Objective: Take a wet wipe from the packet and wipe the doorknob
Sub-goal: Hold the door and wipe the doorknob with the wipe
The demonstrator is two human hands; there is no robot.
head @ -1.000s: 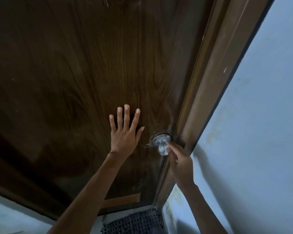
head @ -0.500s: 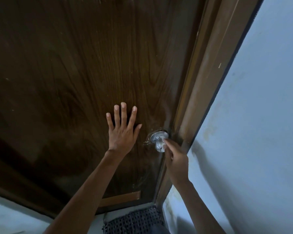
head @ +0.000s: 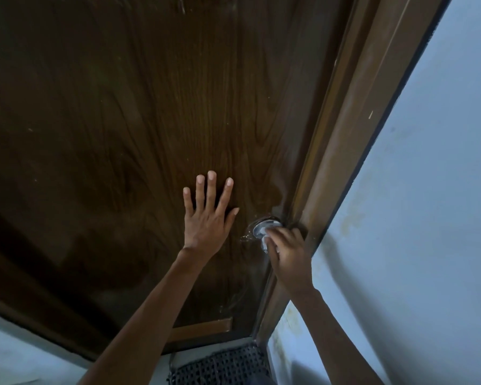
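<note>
A: What does the person have on the arms?

B: Bare skin all the way. The left forearm [head: 156, 307] and the right forearm [head: 336, 337] are both uncovered from the wrist to the bottom edge of the view, and both are slim.

A: And the hands?

B: Bare as well. The left hand [head: 206, 226] has a narrow wrist, long thin fingers [head: 211, 193] and short, rounded nails.

A: The right one?

B: The right hand [head: 289, 254] sits in dimmer light. Its back and knuckles show plainly enough, but its nails cannot be made out.
</note>
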